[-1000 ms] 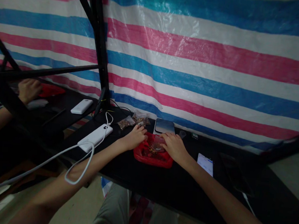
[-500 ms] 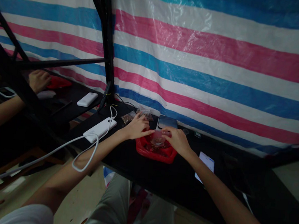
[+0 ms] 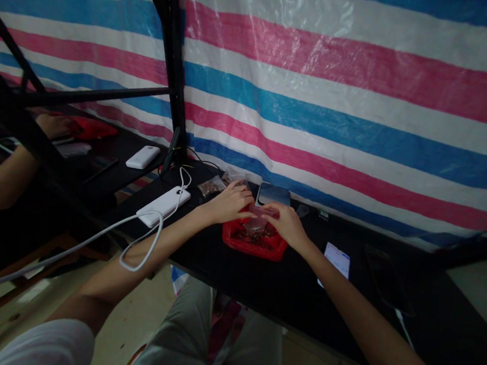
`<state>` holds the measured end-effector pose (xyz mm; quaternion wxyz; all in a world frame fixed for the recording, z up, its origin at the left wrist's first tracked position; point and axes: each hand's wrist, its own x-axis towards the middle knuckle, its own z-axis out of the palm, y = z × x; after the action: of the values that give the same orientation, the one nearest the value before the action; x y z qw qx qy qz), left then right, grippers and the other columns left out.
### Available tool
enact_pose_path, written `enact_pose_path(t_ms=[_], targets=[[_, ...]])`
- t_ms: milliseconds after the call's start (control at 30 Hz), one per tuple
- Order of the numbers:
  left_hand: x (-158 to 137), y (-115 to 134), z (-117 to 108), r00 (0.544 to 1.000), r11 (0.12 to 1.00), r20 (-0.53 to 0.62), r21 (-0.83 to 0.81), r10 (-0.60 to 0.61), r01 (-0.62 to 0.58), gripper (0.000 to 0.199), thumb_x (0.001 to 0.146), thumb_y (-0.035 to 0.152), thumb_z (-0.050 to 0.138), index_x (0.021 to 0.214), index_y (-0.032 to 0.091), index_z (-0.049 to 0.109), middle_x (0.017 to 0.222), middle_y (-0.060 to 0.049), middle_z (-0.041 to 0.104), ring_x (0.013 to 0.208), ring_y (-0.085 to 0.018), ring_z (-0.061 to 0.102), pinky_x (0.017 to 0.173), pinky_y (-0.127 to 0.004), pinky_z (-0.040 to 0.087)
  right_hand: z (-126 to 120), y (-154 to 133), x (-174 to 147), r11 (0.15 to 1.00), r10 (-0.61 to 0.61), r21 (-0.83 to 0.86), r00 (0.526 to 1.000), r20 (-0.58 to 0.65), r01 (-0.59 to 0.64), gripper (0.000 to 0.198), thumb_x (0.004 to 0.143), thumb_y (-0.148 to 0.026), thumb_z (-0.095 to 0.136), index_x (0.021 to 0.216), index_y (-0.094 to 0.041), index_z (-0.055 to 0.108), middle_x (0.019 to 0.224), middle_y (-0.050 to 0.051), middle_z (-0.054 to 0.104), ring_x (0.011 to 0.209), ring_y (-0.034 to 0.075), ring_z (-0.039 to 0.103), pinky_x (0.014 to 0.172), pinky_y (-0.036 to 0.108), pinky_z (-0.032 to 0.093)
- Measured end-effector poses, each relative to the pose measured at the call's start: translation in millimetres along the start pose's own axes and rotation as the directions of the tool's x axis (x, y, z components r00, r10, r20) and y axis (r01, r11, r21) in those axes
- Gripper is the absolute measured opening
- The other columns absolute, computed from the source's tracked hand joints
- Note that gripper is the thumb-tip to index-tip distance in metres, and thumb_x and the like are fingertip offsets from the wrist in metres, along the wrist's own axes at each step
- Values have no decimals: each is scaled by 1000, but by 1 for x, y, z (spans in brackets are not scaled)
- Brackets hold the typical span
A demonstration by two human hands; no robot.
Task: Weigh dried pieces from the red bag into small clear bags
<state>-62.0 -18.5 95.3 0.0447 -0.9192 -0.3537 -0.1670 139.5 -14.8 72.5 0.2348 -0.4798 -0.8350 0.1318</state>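
A small clear plastic bag (image 3: 256, 222) is stretched between my two hands, over a red plastic bag (image 3: 254, 250) that lies spread on the black table. Small dark brown pieces (image 3: 259, 238) lie inside the red bag; their kind is too dim to make out. My left hand (image 3: 232, 203) pinches the clear bag's left edge between thumb and fingers. On its opposite edge, my right hand (image 3: 286, 224) grips with thumb and forefinger. Behind my left hand are filled clear bags (image 3: 211, 186) with brownish contents.
A white power bank (image 3: 163, 205) with a looping cable lies left, the cable crossing my left forearm. A dark-topped device (image 3: 273, 195) stands behind the red bag. To the right lies a lit phone (image 3: 336, 263). Beyond the black frame (image 3: 170, 85), a co-worker's hand (image 3: 55, 126) is at another table.
My left hand has moved in to the clear bag's edge, and the bag is now pulled wider between both hands. The co-worker's hand has shifted left. The view has tilted slightly down.
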Motion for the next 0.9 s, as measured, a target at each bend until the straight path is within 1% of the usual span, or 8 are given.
enact_pose_path(t_ms=[167,233,400,533,633,700,800,900], targets=[[2,-8,5,1000,1000,2,-12,19,-19,16,82,26,45,86,18,58,87,-4,58,94,-17,49,98,-37,19,-3,1,1,999,-14,52,999,-37,15,21,71,-22,59,91,-24,64,93,0,66,87,19,59,78,31,42],[2,-10,6,1000,999,-10,-37,21,-22,16,82,26,45,85,18,58,86,-3,59,93,-17,49,97,-36,21,-5,2,-1,999,13,50,998,-59,-10,19,70,-22,59,88,-24,64,92,0,66,85,18,59,76,30,42],[2,-11,7,999,994,-30,-110,12,-15,17,83,28,44,84,18,59,84,-2,61,89,-16,52,94,-34,25,-9,7,-7,992,111,61,993,-42,-108,12,71,-30,58,77,-24,67,78,0,68,70,17,60,64,27,42],[3,-9,7,997,979,-57,-202,-47,35,20,83,32,45,85,19,60,82,-2,62,89,-17,52,91,-33,28,-7,13,-8,983,155,116,984,-87,-145,13,68,-32,60,74,-24,67,72,0,67,66,17,59,60,26,40],[3,-10,13,989,936,-90,-342,-119,81,29,76,41,53,93,18,59,86,-3,63,89,-17,54,85,-29,33,-4,17,-4,958,170,254,979,-116,-136,14,68,-32,60,72,-20,67,71,1,67,63,16,59,59,25,41],[4,-12,21,988,897,-66,-432,-141,99,35,71,44,58,92,16,60,87,-3,63,85,-16,55,78,-25,37,-4,19,-2,937,180,326,972,-148,-124,17,68,-34,60,70,-18,67,66,2,66,59,15,57,56,25,41],[5,-16,36,987,846,10,-513,-160,142,28,73,40,58,80,14,65,79,-3,64,74,-14,57,69,-21,38,-7,22,-1,927,188,361,962,-200,-106,20,67,-36,60,69,-18,67,64,2,65,57,15,56,54,24,40],[9,-19,47,979,804,23,-568,-200,178,24,73,35,58,75,13,68,72,-3,65,66,-12,57,63,-19,37,-13,27,-3,931,215,343,948,-235,-127,19,66,-37,61,70,-19,68,65,2,66,58,15,57,54,24,41]])
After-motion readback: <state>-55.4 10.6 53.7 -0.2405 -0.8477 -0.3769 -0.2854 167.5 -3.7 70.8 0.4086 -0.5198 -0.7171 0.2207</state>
